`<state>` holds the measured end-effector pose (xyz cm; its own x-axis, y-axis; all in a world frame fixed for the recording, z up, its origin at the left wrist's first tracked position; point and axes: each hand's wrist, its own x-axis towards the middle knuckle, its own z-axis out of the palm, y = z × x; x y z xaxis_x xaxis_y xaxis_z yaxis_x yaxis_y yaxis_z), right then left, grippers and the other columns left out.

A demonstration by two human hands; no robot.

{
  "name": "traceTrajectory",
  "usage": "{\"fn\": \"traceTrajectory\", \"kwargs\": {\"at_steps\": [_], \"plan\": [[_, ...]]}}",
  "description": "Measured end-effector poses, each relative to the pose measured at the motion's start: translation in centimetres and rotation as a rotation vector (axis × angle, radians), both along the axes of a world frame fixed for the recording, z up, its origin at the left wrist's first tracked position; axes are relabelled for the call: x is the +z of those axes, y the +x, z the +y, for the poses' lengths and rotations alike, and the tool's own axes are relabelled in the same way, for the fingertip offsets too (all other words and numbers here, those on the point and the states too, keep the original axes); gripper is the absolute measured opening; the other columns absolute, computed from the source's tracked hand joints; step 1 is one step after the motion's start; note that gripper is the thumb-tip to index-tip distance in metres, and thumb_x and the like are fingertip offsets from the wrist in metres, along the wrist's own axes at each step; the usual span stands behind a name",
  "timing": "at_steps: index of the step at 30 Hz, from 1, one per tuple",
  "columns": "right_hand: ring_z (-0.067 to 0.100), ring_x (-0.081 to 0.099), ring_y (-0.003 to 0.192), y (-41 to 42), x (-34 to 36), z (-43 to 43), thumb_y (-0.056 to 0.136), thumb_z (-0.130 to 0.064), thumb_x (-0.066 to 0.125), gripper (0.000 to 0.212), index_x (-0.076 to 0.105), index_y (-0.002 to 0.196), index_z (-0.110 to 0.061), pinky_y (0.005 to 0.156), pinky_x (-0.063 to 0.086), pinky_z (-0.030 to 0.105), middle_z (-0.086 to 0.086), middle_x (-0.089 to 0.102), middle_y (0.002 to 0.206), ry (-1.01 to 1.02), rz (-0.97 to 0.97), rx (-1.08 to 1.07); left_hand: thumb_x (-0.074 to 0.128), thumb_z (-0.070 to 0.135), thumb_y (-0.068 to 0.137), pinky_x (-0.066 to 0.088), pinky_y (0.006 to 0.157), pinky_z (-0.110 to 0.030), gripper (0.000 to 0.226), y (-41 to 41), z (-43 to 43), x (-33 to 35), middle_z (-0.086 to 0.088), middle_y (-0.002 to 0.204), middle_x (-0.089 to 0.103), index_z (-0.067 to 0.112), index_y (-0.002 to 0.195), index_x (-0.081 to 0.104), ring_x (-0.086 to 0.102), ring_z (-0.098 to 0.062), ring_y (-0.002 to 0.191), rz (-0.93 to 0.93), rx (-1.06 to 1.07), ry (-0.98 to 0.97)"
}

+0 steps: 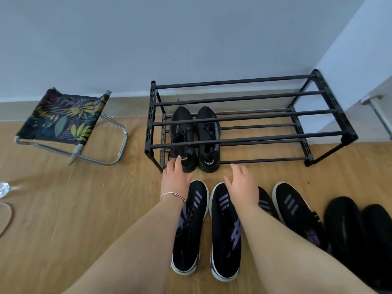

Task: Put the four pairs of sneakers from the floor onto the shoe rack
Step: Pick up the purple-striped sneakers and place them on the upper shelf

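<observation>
A black two-tier shoe rack (250, 117) stands against the wall. One pair of black knit sneakers (195, 139) rests on its lower tier at the left, heels toward me. My left hand (176, 177) hovers open just in front of the left heel, wearing a thin bracelet. My right hand (241, 185) is open too, a little right of that pair. On the floor below my arms lies a black pair with purple stripes and white soles (207, 228). A second such pair (292, 209) sits to its right, then an all-black pair (360, 234) at the far right.
A folding stool with a leaf-print fabric seat (63, 117) stands left of the rack on the wooden floor. A white wall corner and a metal handle (375, 111) are to the right of the rack. Something shiny (4, 188) lies at the left edge.
</observation>
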<state>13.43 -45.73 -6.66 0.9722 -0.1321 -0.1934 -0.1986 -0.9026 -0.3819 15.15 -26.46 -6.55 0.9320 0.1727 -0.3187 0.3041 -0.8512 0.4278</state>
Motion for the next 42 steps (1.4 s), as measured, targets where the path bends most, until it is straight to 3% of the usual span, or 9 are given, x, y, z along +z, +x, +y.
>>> {"fn": "traceTrajectory", "kwargs": {"at_steps": [7,15,19,24,26,29,34,37,42], "plan": [[0.02,0.055,0.11,-8.0,-1.2,0.9,0.094,-0.034,0.06,0.039,0.056,0.129,-0.017,0.087,0.052,0.031,0.002,0.062,0.123,-0.063,0.052,-0.087,0.055,0.033,0.098,0.041,0.11,-0.037,0.063,-7.9,-1.0,-0.9,-0.007,0.156,0.033,0.02,0.152,0.027,0.038,-0.028,0.138,0.061,-0.038,0.102],[0.029,0.062,0.102,-14.7,-3.8,0.9,0.096,-0.037,0.057,0.037,0.052,0.122,-0.01,0.073,0.052,0.036,0.01,0.056,0.121,0.11,0.336,-0.463,0.06,0.04,0.094,0.045,0.103,-0.041,0.07,-14.2,2.1,-3.3,-0.01,0.146,0.043,0.02,0.153,0.029,0.046,-0.031,0.128,0.257,0.225,0.016],[0.031,0.064,0.098,-15.4,-5.0,1.0,0.093,-0.034,0.062,0.03,0.056,0.105,-0.008,0.081,0.054,0.038,0.012,0.065,0.108,0.154,0.454,-0.448,0.066,0.039,0.09,0.047,0.101,-0.044,0.07,-15.3,3.0,-4.8,-0.011,0.142,0.048,0.022,0.15,0.034,0.05,-0.033,0.127,0.39,0.237,-0.027],[0.033,0.064,0.098,-15.2,-5.5,0.5,0.091,-0.025,0.065,0.023,0.059,0.105,-0.008,0.077,0.051,0.035,0.012,0.066,0.104,0.219,0.498,-0.464,0.066,0.018,0.089,0.052,0.094,-0.039,0.049,-16.4,2.4,-5.4,-0.011,0.124,0.059,0.017,0.137,0.052,0.061,-0.031,0.111,0.454,0.188,-0.055],[0.032,0.063,0.091,-15.3,-5.4,0.3,0.091,-0.02,0.063,0.012,0.059,0.092,-0.009,0.074,0.051,0.034,0.012,0.066,0.097,0.248,0.493,-0.484,0.064,0.015,0.088,0.054,0.089,-0.038,0.045,-16.3,2.3,-5.3,-0.011,0.119,0.063,0.017,0.132,0.055,0.063,-0.031,0.106,0.455,0.209,-0.069],[0.028,0.057,0.079,-14.9,-5.3,0.0,0.09,-0.017,0.063,0.028,0.047,0.067,-0.014,0.066,0.044,0.03,0.008,0.06,0.081,0.252,0.494,-0.501,0.067,0.013,0.087,0.053,0.08,-0.034,0.043,-16.0,2.0,-5.1,-0.01,0.113,0.068,0.016,0.129,0.056,0.064,-0.027,0.096,0.487,0.243,-0.125],[0.025,0.055,0.068,-14.4,-4.7,-0.4,0.085,-0.019,0.07,0.04,0.04,0.059,-0.014,0.059,0.049,0.031,0.005,0.051,0.065,0.25,0.523,-0.523,0.066,0.007,0.083,0.052,0.072,-0.029,0.039,-16.0,1.8,-4.9,-0.007,0.099,0.071,0.017,0.12,0.058,0.067,-0.024,0.089,0.497,0.379,-0.267],[0.029,0.066,0.073,-14.5,-4.5,-0.9,0.083,-0.018,0.071,0.035,0.048,0.057,-0.013,0.07,0.062,0.041,0.01,0.062,0.069,0.249,0.534,-0.533,0.062,0.003,0.081,0.053,0.066,-0.028,0.035,-16.2,1.7,-4.3,-0.008,0.095,0.07,0.017,0.113,0.059,0.068,-0.025,0.086,0.497,0.436,-0.335],[0.03,0.068,0.077,-15.4,-3.0,-2.0,0.082,-0.017,0.072,0.018,0.068,0.07,-0.005,0.072,0.063,0.046,0.014,0.071,0.079,0.303,0.544,-0.564,0.062,-0.003,0.082,0.049,0.053,-0.024,0.031,-17.3,1.2,-1.6,-0.008,0.095,0.068,0.016,0.107,0.057,0.066,-0.021,0.077,0.504,0.404,-0.416]]}}
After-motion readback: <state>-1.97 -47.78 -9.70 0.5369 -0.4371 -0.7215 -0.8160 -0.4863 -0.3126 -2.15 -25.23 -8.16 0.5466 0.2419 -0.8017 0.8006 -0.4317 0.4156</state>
